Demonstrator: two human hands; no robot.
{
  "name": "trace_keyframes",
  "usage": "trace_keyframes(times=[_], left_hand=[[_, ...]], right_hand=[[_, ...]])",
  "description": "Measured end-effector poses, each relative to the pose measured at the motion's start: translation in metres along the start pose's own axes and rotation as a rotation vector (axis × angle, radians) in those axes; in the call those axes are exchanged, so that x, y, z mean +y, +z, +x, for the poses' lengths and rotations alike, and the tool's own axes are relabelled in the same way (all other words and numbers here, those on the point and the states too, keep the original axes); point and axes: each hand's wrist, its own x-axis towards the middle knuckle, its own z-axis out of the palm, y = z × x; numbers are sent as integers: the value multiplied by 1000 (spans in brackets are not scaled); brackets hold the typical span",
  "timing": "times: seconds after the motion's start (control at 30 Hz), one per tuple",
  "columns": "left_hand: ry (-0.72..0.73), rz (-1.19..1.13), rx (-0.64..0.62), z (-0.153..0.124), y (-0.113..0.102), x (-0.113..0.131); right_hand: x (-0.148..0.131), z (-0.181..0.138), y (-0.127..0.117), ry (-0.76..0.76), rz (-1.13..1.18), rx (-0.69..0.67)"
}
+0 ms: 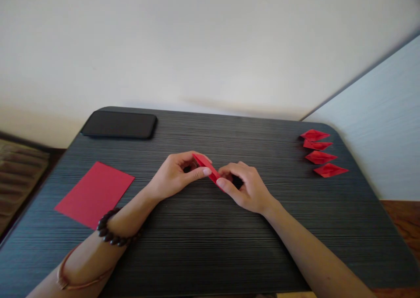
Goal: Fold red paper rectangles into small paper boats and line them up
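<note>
A piece of folded red paper (204, 160) is held between my two hands above the middle of the dark table. My left hand (180, 173) pinches its upper left part, thumb on the near side. At the lower right end, my right hand (246, 186) grips the paper between thumb and fingers. The paper slants down to the right; its far side is hidden behind my fingers. Left of my left forearm lies a flat red paper sheet (95, 193), partly covered at its near corner by the wrist with dark beads.
Several folded red paper boats (321, 158) stand in a column at the table's right side. A black phone (120, 124) lies at the back left corner. The dark wood-grain table (203, 254) has a pale wall (197, 44) behind it.
</note>
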Motion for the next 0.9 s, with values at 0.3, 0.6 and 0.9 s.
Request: trace_keyframes(times=[0.3, 0.6, 0.9], left_hand=[[-28, 115, -56, 1, 0, 2], [-29, 20, -85, 1, 1, 1], [-10, 54, -76, 0, 2, -1]], right_hand=[[0, 1, 1, -44, -62, -28], [4, 1, 4, 80, -131, 70], [4, 2, 2, 93, -86, 30]])
